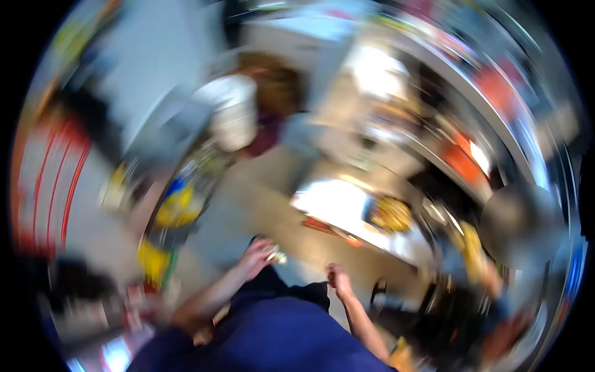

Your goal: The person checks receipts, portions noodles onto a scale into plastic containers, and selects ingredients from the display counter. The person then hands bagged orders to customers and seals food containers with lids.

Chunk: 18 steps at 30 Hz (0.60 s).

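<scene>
My left hand [256, 255] is closed around a small, crumpled whitish thing [276, 255], too blurred to name. It is out in front of my dark clothes, above the floor [242, 208]. To its right, my right hand [339, 279] has its fingers curled in, and nothing shows sticking out of them. That hand is apart from the surfaces around it. Ahead of it is a bright white worktop [328, 199] bearing a round thing with yellowish food-like contents [392, 214]. The whole view is smeared by motion.
A person in a white top [232, 111] is beyond the floor at upper left. Yellow and blue packages [176, 204] line the left side. Shelving [458, 71] curves along the right, near a large round grey thing [522, 224]. A red-striped white panel [52, 186] is far left.
</scene>
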Each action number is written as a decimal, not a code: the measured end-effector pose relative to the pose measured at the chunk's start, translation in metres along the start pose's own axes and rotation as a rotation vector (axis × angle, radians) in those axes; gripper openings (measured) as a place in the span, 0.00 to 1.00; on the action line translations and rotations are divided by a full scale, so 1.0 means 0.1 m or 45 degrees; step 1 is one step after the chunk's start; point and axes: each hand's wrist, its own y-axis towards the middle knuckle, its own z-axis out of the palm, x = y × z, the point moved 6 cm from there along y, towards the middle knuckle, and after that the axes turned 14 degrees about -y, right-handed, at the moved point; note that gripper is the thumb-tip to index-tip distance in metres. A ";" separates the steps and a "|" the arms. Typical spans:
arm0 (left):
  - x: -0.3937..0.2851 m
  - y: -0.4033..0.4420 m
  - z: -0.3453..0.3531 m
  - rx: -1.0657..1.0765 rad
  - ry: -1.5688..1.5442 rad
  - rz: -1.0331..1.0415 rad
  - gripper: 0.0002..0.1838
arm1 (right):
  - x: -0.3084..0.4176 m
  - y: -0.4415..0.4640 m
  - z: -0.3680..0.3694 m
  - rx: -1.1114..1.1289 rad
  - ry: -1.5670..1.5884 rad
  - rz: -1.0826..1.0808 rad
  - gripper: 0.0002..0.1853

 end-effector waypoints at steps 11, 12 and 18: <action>-1.07 -2.02 -3.47 -1.067 -0.949 1.141 0.09 | 1.45 0.63 4.67 1.340 -1.053 -0.346 0.14; -0.82 -2.16 -3.50 -1.142 -1.104 1.223 0.11 | 1.52 0.49 5.00 1.455 -1.076 -0.397 0.14; 0.08 -2.56 -3.15 -1.328 -1.630 1.491 0.08 | 0.87 -0.33 6.81 2.016 -1.371 -0.433 0.13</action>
